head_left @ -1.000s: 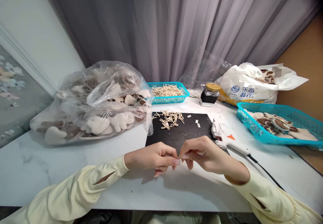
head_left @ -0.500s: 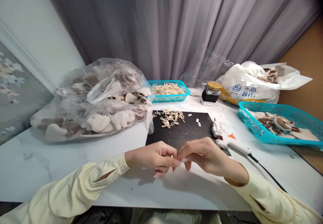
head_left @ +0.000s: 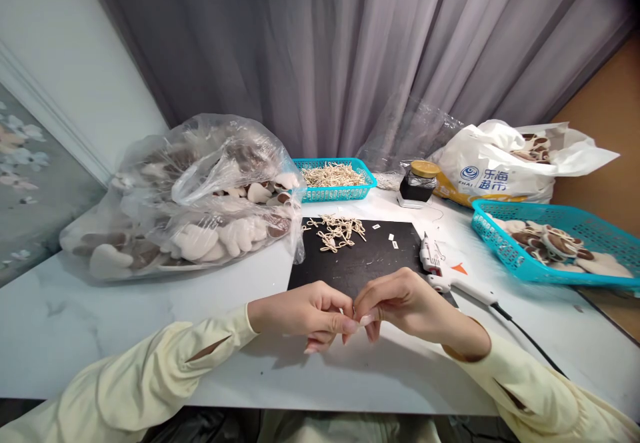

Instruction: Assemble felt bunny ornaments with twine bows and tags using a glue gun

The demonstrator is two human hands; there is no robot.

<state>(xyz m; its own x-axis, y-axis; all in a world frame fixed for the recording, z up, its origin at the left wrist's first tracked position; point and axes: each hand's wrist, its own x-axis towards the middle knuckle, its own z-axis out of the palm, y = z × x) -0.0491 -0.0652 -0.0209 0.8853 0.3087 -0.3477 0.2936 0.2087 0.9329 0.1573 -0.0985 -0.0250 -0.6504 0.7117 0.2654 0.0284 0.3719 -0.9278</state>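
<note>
My left hand [head_left: 320, 316] and my right hand [head_left: 400, 306] meet at their fingertips over the front edge of a black board [head_left: 360, 270]. Both are closed in a pinch, thumbs against fingers. Whatever lies between the tips is too small and too covered to name. Beyond them on the board is a loose pile of cream cord bows [head_left: 337, 233], with a few small white labels [head_left: 391, 237] to its right. Beside the board's right edge lies a white hot glue gun [head_left: 460, 288], nearest to my right hand.
A clear plastic bag [head_left: 200, 196] of brown and cream soft pieces fills the left. A blue basket [head_left: 340, 193] of cord bows, a dark jar [head_left: 419, 183] and a white shopping bag [head_left: 495, 170] stand behind. Another blue basket [head_left: 525, 270] sits right; the glue gun's cable [head_left: 535, 346] runs frontward.
My right hand has shifted very slightly, its fingertips still against the left hand's. The left hand stays almost where it was. Nothing else on the table has moved.
</note>
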